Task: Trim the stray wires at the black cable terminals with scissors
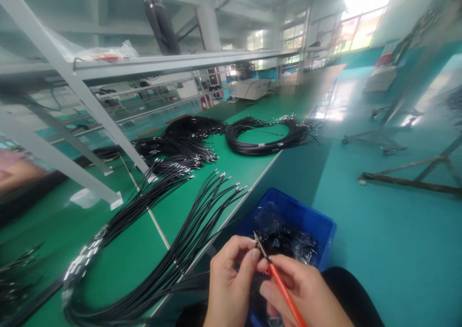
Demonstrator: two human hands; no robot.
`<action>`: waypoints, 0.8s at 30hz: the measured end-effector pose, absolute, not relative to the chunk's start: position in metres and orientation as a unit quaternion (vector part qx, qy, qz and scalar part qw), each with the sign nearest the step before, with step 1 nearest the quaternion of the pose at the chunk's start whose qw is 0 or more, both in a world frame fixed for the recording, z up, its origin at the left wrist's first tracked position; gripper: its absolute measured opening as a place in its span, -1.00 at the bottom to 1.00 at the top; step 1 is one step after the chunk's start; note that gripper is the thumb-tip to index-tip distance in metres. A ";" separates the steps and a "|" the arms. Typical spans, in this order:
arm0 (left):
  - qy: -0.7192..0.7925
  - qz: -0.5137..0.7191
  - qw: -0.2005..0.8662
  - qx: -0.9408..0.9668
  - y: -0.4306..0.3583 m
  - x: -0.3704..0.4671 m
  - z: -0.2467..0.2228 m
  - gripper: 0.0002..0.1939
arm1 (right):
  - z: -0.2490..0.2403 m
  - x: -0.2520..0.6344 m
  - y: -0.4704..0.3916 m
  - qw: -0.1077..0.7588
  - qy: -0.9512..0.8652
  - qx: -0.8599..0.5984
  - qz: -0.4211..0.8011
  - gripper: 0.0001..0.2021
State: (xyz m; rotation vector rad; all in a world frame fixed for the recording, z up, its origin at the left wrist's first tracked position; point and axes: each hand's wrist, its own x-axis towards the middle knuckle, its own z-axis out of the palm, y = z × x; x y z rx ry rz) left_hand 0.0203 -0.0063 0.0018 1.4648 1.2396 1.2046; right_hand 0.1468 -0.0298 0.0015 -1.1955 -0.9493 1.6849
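My left hand point(233, 276) is closed in front of me, thumb and forefinger pinching a small piece that looks like a black cable's end; the fingers mostly hide it. Red-handled pliers point(285, 291) are gripped in my right hand point(306, 283), their narrow dark jaws at my left fingertips. Whether the jaws bite on the piece is too small to tell. Beside my left wrist, a bundle of black cables point(144, 295) curves over the green table point(126, 255), with metal-tipped ends fanned near its edge. Below both hands stands a blue bin point(327, 230) holding small dark parts and clear plastic bags.
A coiled cable bundle point(249, 146) and more cable piles point(176, 146) lie farther along the table. White shelf legs point(97, 117) rise at the left, near a white roll point(84, 198). Wheeled stands point(415, 173) are on the floor at right. Another person's arm point(21, 170) shows far left.
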 end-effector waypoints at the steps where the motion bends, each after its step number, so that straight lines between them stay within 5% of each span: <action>1: 0.497 0.482 0.419 0.587 -0.006 0.020 0.001 -0.94 | 0.002 0.148 -0.030 0.419 -0.381 -0.476 0.673 -0.83; 24: 0.512 0.509 0.311 0.618 -0.007 0.024 -0.004 -0.91 | 0.005 0.159 -0.024 0.336 -0.419 -0.440 0.720 -0.73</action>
